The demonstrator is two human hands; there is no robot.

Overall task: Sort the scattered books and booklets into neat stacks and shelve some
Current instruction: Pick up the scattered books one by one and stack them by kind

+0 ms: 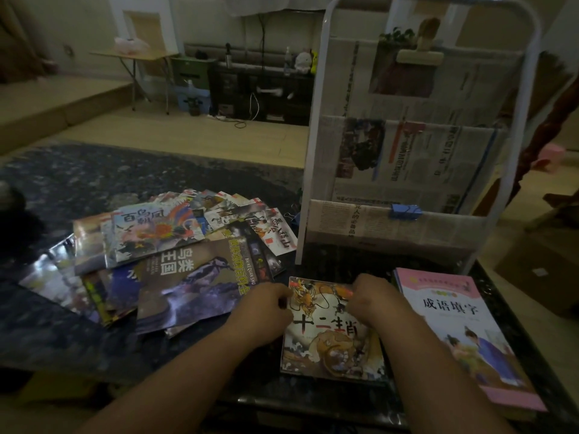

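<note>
Two hands, left hand [266, 303] and right hand [371, 297], are gripping the glossy dragon-cover booklet [329, 339] by its top corners. It is lying on the dark speckled table [78, 333], beside the pink-covered book stack [463, 333].

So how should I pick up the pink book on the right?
Take the pink book by its long right edge, coming from the right. It lies flat on top of a small stack, and that side hangs free near the table's edge, while the dragon book crowds the left side.

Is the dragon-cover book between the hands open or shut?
Shut. The dragon-cover book lies flat with its full front cover up; both hands, left and right, rest at its top edge.
</note>
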